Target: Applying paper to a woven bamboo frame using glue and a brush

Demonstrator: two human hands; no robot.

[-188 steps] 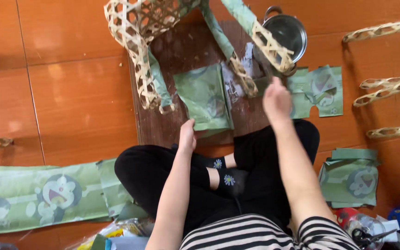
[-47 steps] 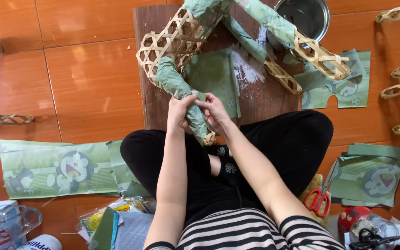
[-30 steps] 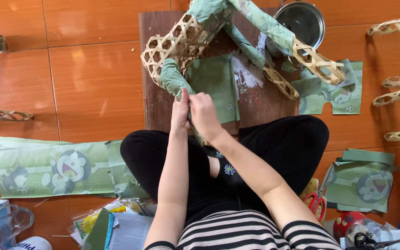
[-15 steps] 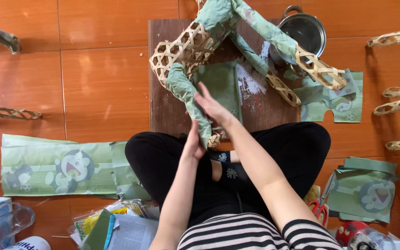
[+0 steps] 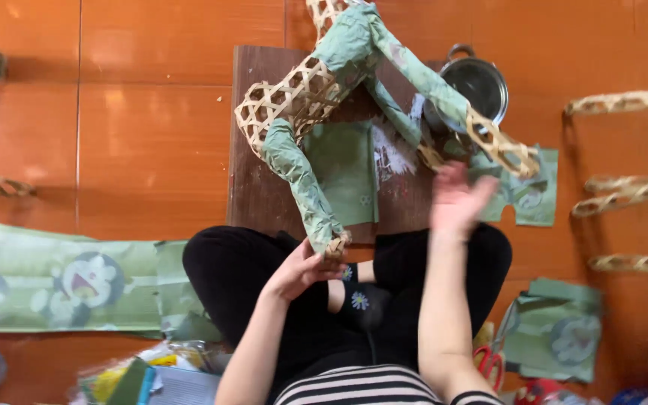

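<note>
Holding a Paper-Wrapped Woven Frame

Gripping the frame's (image 5: 316, 97) lower leg end at frame centre, the left hand (image 5: 301, 266) closes around it above the crossed legs. Blurred, the right hand (image 5: 455, 199) hangs open, fingers spread, right of centre. Between it and the pot (image 5: 474, 86) at upper right stands another frame leg. Green paper (image 5: 346, 172) lies on the board (image 5: 253, 150) beneath; scissors (image 5: 493, 360) sit lower right.

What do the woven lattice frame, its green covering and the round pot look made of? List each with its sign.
Woven lattice frame: pale split bamboo or cane, judging by the open hexagonal weave.
Green covering: thin matte paper, wrinkled, probably glued on.
Round pot: shiny grey metal, likely steel.
The left hand grips the frame's leg end.
</note>
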